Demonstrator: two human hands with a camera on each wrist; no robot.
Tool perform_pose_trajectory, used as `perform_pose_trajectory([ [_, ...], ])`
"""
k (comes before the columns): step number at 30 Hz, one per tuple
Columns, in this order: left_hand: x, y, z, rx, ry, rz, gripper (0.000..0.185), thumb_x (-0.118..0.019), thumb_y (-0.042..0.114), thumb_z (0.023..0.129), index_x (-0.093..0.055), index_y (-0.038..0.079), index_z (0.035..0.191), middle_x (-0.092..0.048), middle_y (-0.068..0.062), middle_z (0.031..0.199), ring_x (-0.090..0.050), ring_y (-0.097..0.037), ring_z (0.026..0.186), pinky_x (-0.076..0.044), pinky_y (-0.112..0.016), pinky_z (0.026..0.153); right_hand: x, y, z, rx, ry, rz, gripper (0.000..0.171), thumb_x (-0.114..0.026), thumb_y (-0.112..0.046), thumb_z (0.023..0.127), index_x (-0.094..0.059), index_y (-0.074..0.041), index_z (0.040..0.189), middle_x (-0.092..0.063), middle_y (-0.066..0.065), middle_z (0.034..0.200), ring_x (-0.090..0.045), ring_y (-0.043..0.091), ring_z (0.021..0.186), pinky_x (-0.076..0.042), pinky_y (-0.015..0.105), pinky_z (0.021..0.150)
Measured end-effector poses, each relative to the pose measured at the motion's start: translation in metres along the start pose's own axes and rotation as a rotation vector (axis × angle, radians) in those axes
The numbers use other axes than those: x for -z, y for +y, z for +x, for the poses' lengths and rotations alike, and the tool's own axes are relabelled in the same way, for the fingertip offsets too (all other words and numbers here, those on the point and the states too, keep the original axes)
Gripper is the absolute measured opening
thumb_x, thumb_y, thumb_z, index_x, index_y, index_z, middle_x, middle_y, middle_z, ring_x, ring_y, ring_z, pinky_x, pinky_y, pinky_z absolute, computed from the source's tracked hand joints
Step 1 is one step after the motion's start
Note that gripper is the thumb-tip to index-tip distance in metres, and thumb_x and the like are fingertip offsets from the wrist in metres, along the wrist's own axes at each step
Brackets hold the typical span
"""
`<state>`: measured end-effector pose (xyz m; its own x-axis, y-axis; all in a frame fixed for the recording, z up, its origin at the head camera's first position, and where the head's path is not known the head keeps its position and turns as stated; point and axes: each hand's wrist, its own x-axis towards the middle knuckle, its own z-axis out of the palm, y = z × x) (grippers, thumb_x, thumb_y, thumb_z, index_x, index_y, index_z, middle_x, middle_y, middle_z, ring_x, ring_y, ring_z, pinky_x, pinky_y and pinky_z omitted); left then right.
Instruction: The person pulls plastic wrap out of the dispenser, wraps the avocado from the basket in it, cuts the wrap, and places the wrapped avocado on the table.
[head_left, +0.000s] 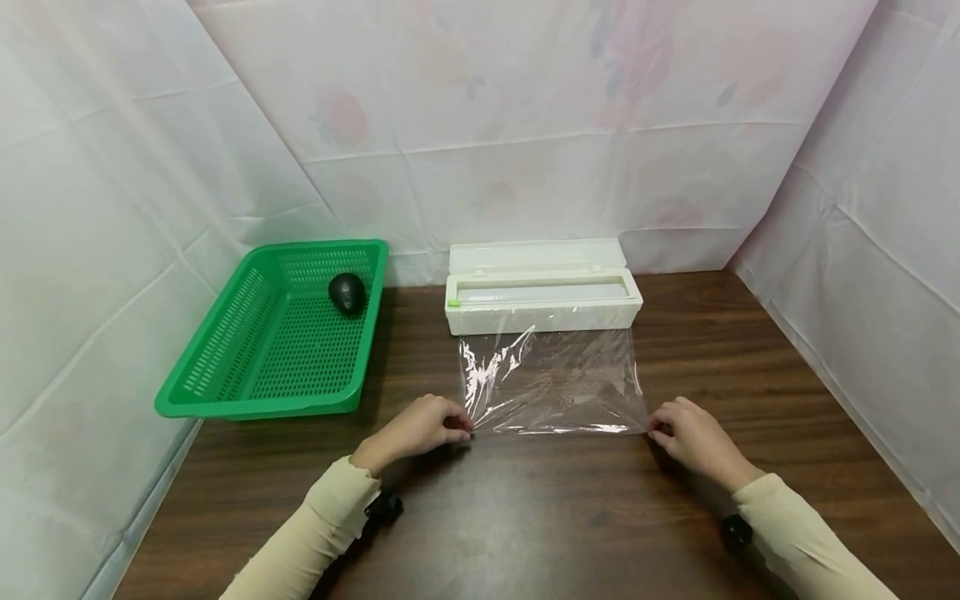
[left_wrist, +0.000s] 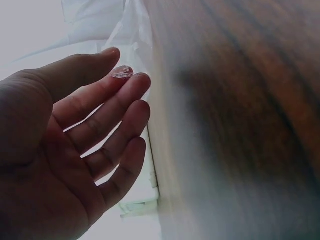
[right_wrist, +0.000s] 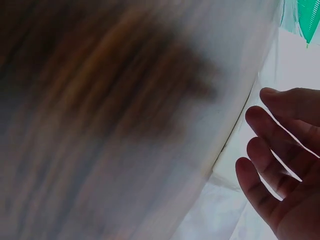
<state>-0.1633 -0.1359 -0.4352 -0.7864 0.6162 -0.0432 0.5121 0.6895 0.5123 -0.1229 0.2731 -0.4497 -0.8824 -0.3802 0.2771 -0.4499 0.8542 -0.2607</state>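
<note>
Pinching left hand: fingers hold near-left corner of clear plastic film sheet.
Right hand: fingers pinch near-right corner.
Film: lies over brown wooden desk, stretching from white dispenser box towards both hands, near edge crosswise.

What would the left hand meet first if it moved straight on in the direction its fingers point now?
The left hand points right, along the near edge of the plastic wrap, whose corner it pinches. Past that edge, it would probably meet the right hand at the other corner.
</note>
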Motion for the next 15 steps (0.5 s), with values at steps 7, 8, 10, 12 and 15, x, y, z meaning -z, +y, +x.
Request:
perform_pose_trajectory([
  [7, 0.0028, -0.0006, -0.0005, 0.06, -0.028, -0.072, 0.025, -0.072, 0.014, 0.087, -0.071, 0.007, 0.111, -0.075, 0.003, 0.087, -0.068, -0.006, 0.08, -0.052, -0.022, 0.073, -0.0002, 0.0013, -0.0021, 0.017, 0.007, 0.0, 0.016, -0.08, 0.0, 0.07, -0.069, -0.012, 0.071, -0.063, -0.005, 0.07, -0.052, 0.013, 0.068, -0.045, 0.03, 0.06],
  [8, 0.0032, -0.0008, -0.0007, 0.064, -0.026, -0.074, 0.024, -0.072, 0.015, 0.087, -0.071, 0.007, 0.11, -0.075, 0.003, 0.087, -0.068, -0.006, 0.08, -0.052, -0.022, 0.073, 0.0, 0.0015, -0.0022, 0.018, 0.004, -0.001, 0.016, -0.08, 0.0, 0.07, -0.069, -0.012, 0.071, -0.063, -0.005, 0.07, -0.052, 0.013, 0.068, -0.045, 0.03, 0.06],
  [10, 0.0041, -0.001, -0.0014, 0.069, -0.019, -0.068, 0.022, -0.072, 0.016, 0.088, -0.072, 0.008, 0.108, -0.075, 0.004, 0.087, -0.068, -0.005, 0.08, -0.052, -0.022, 0.073, 0.0004, 0.0017, -0.0026, 0.011, -0.008, -0.004, 0.016, -0.08, 0.0, 0.071, -0.069, -0.012, 0.071, -0.062, -0.005, 0.07, -0.052, 0.012, 0.068, -0.045, 0.029, 0.06],
  [12, 0.0054, -0.001, -0.002, 0.073, -0.01, -0.065, 0.02, -0.072, 0.017, 0.088, -0.073, 0.008, 0.106, -0.074, 0.005, 0.087, -0.067, -0.005, 0.08, -0.052, -0.022, 0.072, 0.001, 0.0018, -0.0028, 0.007, -0.023, -0.001, 0.016, -0.08, 0.0, 0.071, -0.069, -0.012, 0.071, -0.062, -0.006, 0.07, -0.051, 0.012, 0.068, -0.044, 0.029, 0.06],
  [15, 0.0082, -0.0008, -0.0024, 0.081, 0.011, -0.068, 0.019, -0.072, 0.017, 0.088, -0.073, 0.008, 0.105, -0.073, 0.004, 0.089, -0.066, -0.006, 0.08, -0.052, -0.022, 0.071, 0.0018, 0.0016, -0.0029, 0.008, -0.032, 0.004, 0.015, -0.079, 0.0, 0.072, -0.069, -0.012, 0.072, -0.062, -0.006, 0.07, -0.051, 0.011, 0.068, -0.044, 0.029, 0.06],
])
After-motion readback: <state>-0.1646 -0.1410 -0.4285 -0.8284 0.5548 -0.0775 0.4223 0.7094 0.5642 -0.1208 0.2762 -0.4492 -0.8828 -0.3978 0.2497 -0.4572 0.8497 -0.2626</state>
